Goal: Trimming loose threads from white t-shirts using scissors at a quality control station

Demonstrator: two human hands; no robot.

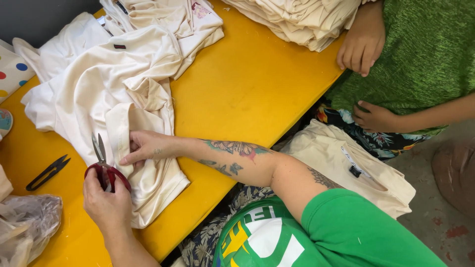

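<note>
near the front edge of the yellow desk (247, 84), the left hand (106, 205) is clenched around red-handled snips (104, 165), blades up. beside it, the right hand (143, 147) lies flat, fingers pressing a hem of the cream garment (99, 94). black snips (48, 172) lie by the left edge.
</note>
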